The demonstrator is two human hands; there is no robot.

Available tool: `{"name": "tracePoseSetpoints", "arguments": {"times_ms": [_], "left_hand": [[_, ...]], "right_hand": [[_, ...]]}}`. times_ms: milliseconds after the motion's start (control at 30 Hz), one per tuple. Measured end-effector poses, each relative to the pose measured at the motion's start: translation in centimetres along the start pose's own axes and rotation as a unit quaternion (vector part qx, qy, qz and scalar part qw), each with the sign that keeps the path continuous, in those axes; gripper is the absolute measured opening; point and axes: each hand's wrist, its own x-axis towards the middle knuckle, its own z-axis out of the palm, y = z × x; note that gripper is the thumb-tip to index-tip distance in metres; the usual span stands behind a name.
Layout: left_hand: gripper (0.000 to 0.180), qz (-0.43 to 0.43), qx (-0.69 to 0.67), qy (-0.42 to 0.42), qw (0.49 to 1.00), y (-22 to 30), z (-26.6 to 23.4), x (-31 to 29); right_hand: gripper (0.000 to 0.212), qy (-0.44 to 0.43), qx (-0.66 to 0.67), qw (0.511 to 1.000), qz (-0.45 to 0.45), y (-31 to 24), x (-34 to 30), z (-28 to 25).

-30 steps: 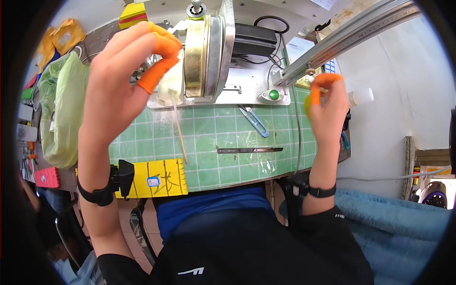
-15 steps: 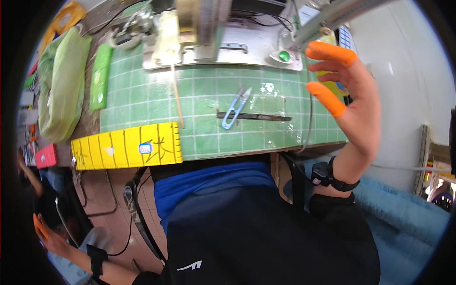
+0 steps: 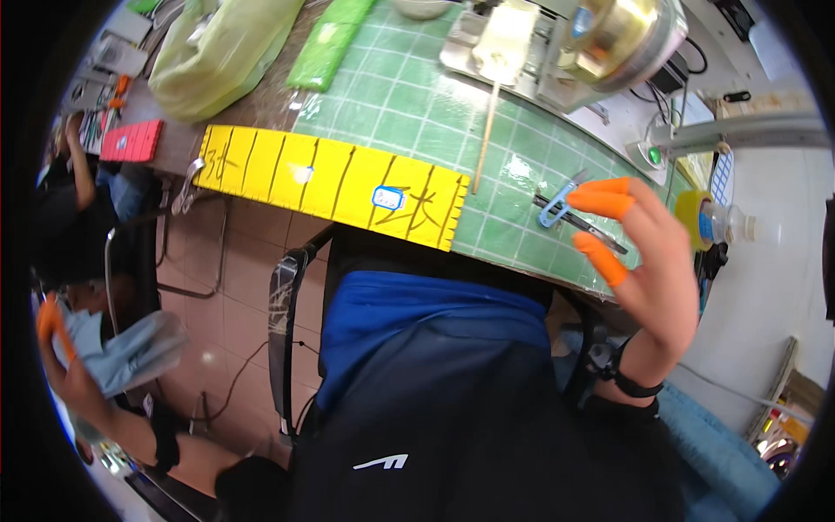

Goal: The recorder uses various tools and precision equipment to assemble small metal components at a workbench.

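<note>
My right hand [image 3: 657, 270], with orange finger cots on its fingertips, hovers over the right end of the green gridded mat [image 3: 417, 113]. Its thumb and fingers are apart with nothing between them. Just beside the fingertips lie light blue thread snips [image 3: 548, 213] across a dark thin tool [image 3: 613, 244]; the fingers overlap them in view, and I cannot tell whether they touch. Off to the far left, away from the table, my left hand [image 3: 74, 387] has its orange-tipped fingers stretched out. It is beside a light blue and clear plastic bundle [image 3: 139, 348].
A yellow marked strip [image 3: 326, 183] lies along the table's front edge, near a thin stick [image 3: 485, 139]. Farther back are a green packet [image 3: 329, 43], a yellowish plastic bag [image 3: 222, 61] and a brass-coloured machine [image 3: 617, 39]. Another person's arm [image 3: 80, 165] shows at left.
My view has swung left, so the table appears shifted right and tilted. My right hand has come down from beside the machine's base to near the snips. My left hand remains off to the side.
</note>
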Motion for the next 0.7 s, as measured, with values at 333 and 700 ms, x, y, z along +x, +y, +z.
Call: {"name": "tracePoseSetpoints", "arguments": {"times_ms": [333,700], "left_hand": [[0.028,0.286,-0.321,-0.217,0.877,29.7,24.9,-4.5],[0.031,0.216,-0.505,-0.313,0.775,31.6,26.2,-5.1]], "right_hand": [[0.028,0.07,0.074,0.994,-0.047,-2.1,0.1,4.9],[0.039,0.074,0.324,0.926,-0.176,-4.5,0.9,7.0]]}}
